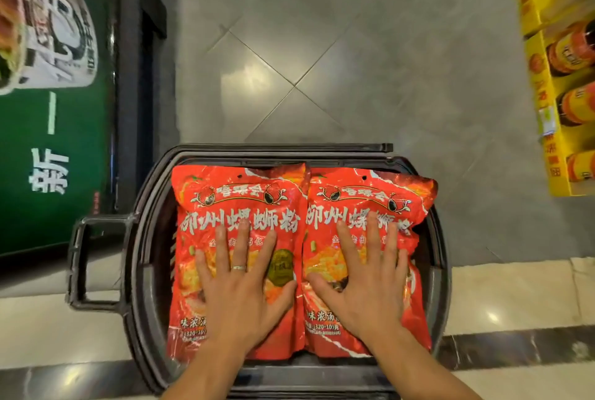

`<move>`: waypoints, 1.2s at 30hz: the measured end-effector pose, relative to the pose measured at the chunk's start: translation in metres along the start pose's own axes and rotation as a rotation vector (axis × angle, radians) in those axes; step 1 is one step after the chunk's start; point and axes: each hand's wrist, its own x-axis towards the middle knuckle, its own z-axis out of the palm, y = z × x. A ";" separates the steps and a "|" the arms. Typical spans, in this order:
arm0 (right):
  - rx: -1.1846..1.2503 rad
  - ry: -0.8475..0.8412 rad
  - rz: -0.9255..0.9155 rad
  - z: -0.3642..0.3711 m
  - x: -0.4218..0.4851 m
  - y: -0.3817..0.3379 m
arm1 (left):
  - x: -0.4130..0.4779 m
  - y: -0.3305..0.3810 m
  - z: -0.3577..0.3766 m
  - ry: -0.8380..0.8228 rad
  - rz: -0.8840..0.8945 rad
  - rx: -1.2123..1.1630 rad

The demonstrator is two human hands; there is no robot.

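With your left hand [240,283] and right hand [367,280] flat, fingers spread, on the two packets [238,203] [363,203], pressing harder could burst them in the basket [141,238].

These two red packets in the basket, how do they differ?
The left packet lies under the left hand, the right packet under the right hand. The left packet shows a round gold badge; the right packet shows none. The right packet's far corner rides over the basket rim; the left packet's does not. Both are red with the same print.
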 end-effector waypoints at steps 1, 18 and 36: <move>-0.005 0.003 -0.003 0.003 0.001 0.000 | 0.002 0.000 0.002 -0.001 0.005 -0.002; -0.135 -0.409 -0.025 -0.058 0.012 -0.004 | 0.015 0.010 -0.053 -0.340 -0.034 -0.026; -0.295 -0.303 -0.335 -0.302 -0.068 -0.139 | -0.128 -0.030 -0.270 -0.150 -0.639 -0.494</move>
